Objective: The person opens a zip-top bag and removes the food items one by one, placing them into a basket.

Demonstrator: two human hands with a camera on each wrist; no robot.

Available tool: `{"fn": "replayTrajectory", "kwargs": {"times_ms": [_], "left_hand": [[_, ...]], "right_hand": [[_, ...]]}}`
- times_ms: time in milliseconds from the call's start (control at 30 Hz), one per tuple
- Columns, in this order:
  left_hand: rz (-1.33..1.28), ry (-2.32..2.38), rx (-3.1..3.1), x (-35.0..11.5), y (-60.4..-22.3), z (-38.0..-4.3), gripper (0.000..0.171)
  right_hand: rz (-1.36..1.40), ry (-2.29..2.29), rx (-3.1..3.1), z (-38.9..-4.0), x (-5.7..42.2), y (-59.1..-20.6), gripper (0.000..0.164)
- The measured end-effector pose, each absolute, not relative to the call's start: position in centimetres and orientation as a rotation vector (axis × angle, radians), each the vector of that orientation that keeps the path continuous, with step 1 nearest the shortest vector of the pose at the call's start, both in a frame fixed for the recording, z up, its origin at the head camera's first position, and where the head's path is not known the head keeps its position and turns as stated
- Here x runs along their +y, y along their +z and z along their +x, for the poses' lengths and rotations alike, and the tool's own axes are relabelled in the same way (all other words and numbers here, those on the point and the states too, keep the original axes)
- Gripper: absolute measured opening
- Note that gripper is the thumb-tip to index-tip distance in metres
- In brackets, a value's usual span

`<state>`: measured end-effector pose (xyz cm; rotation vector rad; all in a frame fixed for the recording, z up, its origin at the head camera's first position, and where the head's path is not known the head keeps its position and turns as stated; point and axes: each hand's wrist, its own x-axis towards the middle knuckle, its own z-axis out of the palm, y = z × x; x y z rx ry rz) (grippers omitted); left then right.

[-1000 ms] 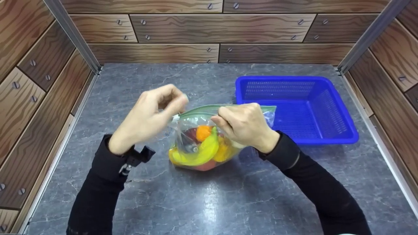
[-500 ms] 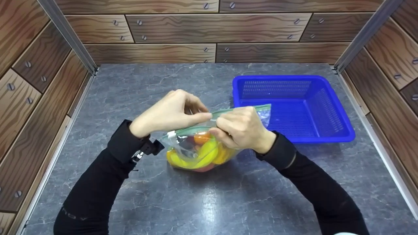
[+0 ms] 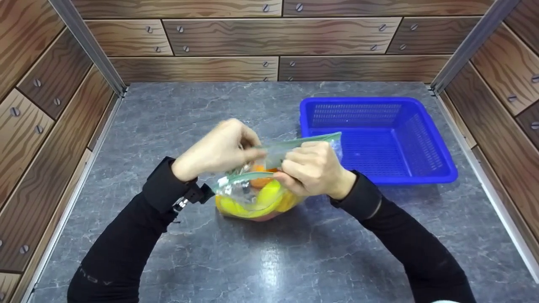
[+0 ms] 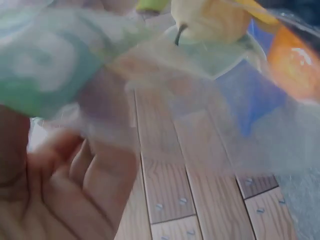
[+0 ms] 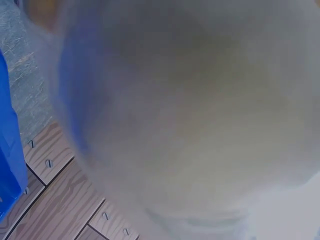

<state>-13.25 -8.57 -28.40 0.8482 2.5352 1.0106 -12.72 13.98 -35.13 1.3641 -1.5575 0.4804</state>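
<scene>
A clear zip bag [image 3: 248,195] with a green closure strip sits in front of me, its mouth spread apart. Inside are a yellow banana [image 3: 267,198], an orange fruit [image 3: 260,182] and other fruit; the left wrist view shows a pear [image 4: 212,20] through the plastic. My right hand [image 3: 310,169] grips the bag's upper edge in curled fingers. With thumb and fingers my left hand [image 3: 221,147] pinches the far edge of the mouth. A white slider [image 3: 223,181] sits at the left end of the near strip. Blurred plastic fills most of the right wrist view.
A blue plastic basket [image 3: 379,155] stands at the right behind the bag, whose right corner overlaps it in the head view. Wood-patterned walls [image 3: 278,38] enclose the grey marbled tabletop [image 3: 202,252] at the back and both sides.
My left hand has moved right from the bag's left end to its far edge. The mouth has spread wider, and the near strip now lies lower. The right hand keeps its grip.
</scene>
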Motion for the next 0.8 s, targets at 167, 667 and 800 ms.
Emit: {"fn": "replayTrajectory", "kwargs": {"times_ms": [167,667,800], "left_hand": [[0.652,1.262,2.626,-9.5,-28.2,-13.5,0.013],[0.524,1.525,3.005,-9.7,-27.7,-12.9,0.017],[0.564,1.477,3.095,-8.9,-27.8,-12.7,0.015]], "right_hand": [[1.401,0.492,-1.5,-12.2,14.5,-35.5,0.052],[1.326,0.461,-1.544,-13.9,16.8,-36.7,0.056],[1.34,0.595,-1.655,-12.9,17.3,-35.6,0.053]]}}
